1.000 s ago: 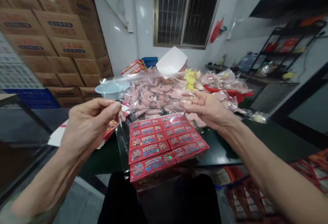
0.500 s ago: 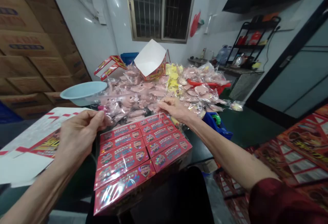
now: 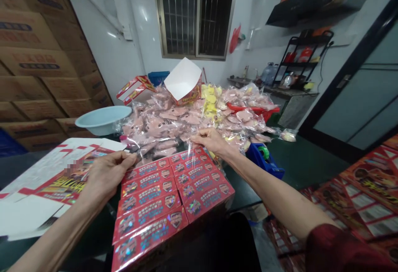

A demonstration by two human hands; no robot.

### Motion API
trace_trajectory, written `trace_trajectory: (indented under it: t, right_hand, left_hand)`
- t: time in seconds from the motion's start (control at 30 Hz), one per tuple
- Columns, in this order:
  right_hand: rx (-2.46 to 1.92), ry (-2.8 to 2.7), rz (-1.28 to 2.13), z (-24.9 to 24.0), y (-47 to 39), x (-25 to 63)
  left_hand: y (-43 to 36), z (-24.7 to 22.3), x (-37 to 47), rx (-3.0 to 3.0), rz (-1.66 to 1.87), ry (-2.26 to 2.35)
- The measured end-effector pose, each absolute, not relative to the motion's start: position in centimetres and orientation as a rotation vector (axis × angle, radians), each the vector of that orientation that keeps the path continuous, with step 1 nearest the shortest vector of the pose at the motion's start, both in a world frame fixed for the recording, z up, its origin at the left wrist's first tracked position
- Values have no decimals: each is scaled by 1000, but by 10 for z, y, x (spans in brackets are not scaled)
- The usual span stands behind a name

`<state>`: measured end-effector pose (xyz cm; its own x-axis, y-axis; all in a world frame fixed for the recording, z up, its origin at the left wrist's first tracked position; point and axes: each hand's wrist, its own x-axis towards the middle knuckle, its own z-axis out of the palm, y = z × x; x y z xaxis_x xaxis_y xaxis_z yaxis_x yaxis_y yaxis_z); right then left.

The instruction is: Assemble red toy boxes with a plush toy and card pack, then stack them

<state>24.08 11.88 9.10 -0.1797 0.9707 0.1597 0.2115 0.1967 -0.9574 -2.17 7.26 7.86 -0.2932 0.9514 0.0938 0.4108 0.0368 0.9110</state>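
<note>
Red printed small boxes [image 3: 152, 203], stacked in two columns, form a block right in front of me. Clear plastic film [image 3: 190, 149] shines over the block's far edge. My right hand [image 3: 209, 140] pinches the film above that edge, thumb against fingers. At the block's far left corner is my left hand [image 3: 113, 170], its thumb and fingertips pressed together on the film's edge, which is hard to see there. Behind both hands lies a heap of pink pieces in clear bags [image 3: 168, 125], with yellow bagged pieces [image 3: 210, 102] in its middle.
Left of the block lie flat printed cartons [image 3: 66, 176]; a pale blue basin [image 3: 104, 120] stands behind them. An open carton [image 3: 186, 83] rests on the heap. A blue tape dispenser [image 3: 264, 158] stands to the right. Red printed boxes [image 3: 363, 193] are stacked at far right.
The film stretched between my hands has come down toward the block's far edge. My left hand has shifted right and lower, to the block's corner. The view has tilted slightly up.
</note>
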Motion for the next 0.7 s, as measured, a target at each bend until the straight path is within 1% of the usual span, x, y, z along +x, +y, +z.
trace_trajectory:
  t: [0.3, 0.47, 0.7]
  right_hand:
    - [-1149, -1504, 1139, 91, 120, 240]
    - [-1128, -1427, 1192, 80, 129, 239]
    - [-1126, -1423, 1389, 68, 150, 237]
  left_hand:
    - [80, 72, -28, 1225, 1192, 1649]
    - [82, 73, -28, 1177, 1171, 1646]
    - [83, 72, -27, 1098, 1173, 1588]
